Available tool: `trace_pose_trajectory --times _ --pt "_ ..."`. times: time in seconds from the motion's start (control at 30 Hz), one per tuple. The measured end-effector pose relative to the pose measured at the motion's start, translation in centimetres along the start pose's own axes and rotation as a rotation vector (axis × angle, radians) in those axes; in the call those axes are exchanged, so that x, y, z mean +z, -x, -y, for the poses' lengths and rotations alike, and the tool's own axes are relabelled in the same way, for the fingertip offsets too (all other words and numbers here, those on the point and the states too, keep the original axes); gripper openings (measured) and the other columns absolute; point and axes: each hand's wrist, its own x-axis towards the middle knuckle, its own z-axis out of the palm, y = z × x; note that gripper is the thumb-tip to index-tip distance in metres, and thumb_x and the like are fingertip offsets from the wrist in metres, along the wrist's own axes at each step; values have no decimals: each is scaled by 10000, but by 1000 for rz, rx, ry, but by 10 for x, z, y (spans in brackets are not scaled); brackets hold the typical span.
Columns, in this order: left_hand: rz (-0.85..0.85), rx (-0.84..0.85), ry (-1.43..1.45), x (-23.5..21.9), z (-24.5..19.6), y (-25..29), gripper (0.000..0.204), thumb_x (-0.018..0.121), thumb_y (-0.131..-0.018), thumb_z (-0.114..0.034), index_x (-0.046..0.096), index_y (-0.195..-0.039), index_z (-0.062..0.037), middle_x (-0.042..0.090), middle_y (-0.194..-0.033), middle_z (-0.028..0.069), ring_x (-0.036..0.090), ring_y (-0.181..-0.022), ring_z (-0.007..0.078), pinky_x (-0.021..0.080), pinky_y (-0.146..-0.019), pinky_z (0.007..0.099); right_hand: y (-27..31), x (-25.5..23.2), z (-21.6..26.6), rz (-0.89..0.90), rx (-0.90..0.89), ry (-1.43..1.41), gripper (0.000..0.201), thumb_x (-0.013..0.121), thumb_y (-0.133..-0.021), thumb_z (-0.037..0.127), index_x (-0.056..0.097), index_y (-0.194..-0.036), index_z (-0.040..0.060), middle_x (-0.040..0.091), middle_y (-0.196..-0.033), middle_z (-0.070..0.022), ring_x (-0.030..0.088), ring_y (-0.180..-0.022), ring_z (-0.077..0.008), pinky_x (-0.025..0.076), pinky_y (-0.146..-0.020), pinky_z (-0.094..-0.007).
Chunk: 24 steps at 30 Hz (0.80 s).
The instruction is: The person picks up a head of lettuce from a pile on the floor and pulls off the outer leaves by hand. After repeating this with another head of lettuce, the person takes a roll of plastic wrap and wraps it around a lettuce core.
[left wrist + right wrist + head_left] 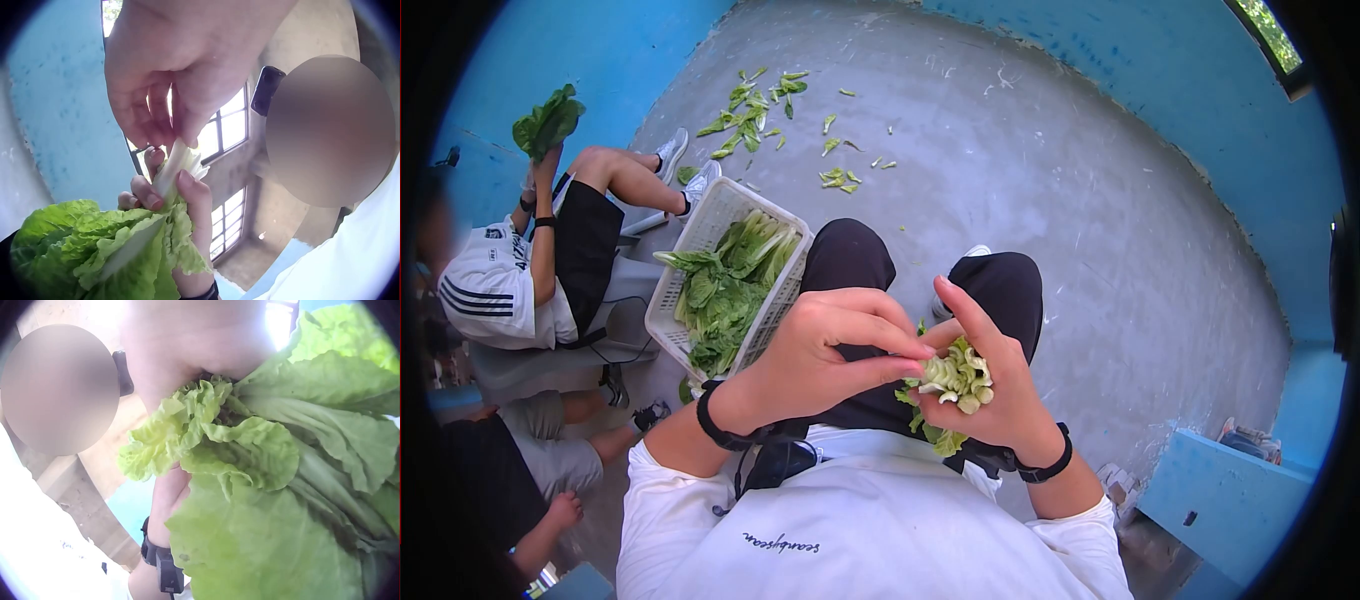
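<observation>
A bunch of leafy greens (960, 377) is held upside down over the lap, pale cut stem ends up. My right hand (1012, 392) grips it round the stems, fingers curled in the left wrist view. Thumb and fingertips of my left hand (825, 345) pinch at the edge of the stem ends; in the left wrist view this left hand (181, 56) meets a white stem (170, 172) from above. Broad green leaves (262, 531) spread below my right hand (200, 337) in the right wrist view, hiding its fingers.
A white plastic basket (659, 318) of leafy greens stands at the left beside my knee. Loose leaves (748, 115) lie on the grey floor ahead. At the left, a seated person (505, 285) holds up leaves, with another person (495, 475) nearer. A blue ledge (1225, 500) is at right.
</observation>
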Motion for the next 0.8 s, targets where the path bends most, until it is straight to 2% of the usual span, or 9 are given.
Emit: trace_pose_trajectory --times 0.37,0.47,0.57,0.6,0.67,0.7,0.8 --pt "70 -31 25 -1 2 1 175 797 -811 -27 790 -986 -23 733 -884 100 700 -760 190 549 -689 291 0 -2 6 69 115 -44 984 750 -696 -42 343 -1576 125 702 -892 -61 713 -783 -198 542 -758 -285" --pt "11 -26 34 3 4 2 189 834 -744 18 795 -924 -29 716 -829 80 685 -758 203 527 -656 291 -1 -2 7 72 122 -50 975 743 -701 -42 346 -1576 129 699 -876 -63 712 -776 -190 540 -761 -277" --pt "90 -18 23 -3 12 6 376 856 -791 -128 751 -1139 -33 717 -1017 109 690 -917 203 541 -781 304 -3 -2 5 48 100 -63 945 746 -734 -37 340 -1575 106 686 -861 -43 694 -779 -146 529 -762 -259" --pt "16 -48 132 0 15 6 506 862 -791 -208 688 -1232 -32 687 -1102 120 666 -996 204 527 -841 315 -3 -2 3 36 87 -68 931 749 -749 -34 337 -1575 93 680 -856 -33 685 -781 -126 524 -763 -252" --pt "-133 -105 350 9 24 6 778 874 -792 -370 561 -1418 -29 627 -1272 141 617 -1156 207 500 -963 337 -2 -4 -2 -20 194 -261 904 757 -787 -17 321 -1574 60 658 -853 -5 650 -788 -88 510 -768 -238" --pt "-16 -181 325 5 35 7 1180 864 -735 -567 253 -1589 -27 478 -1448 156 490 -1335 233 392 -1118 397 -2 -4 -5 -47 247 -358 891 761 -805 -9 313 -1574 44 647 -852 9 633 -792 -68 504 -771 -231" --pt "80 -205 360 34 55 12 1226 900 -732 -451 142 -1619 -73 465 -1469 167 462 -1377 265 366 -1143 417 -6 -3 -16 -142 263 -521 886 771 -829 6 292 -1574 15 618 -851 25 601 -802 -51 493 -782 -226"
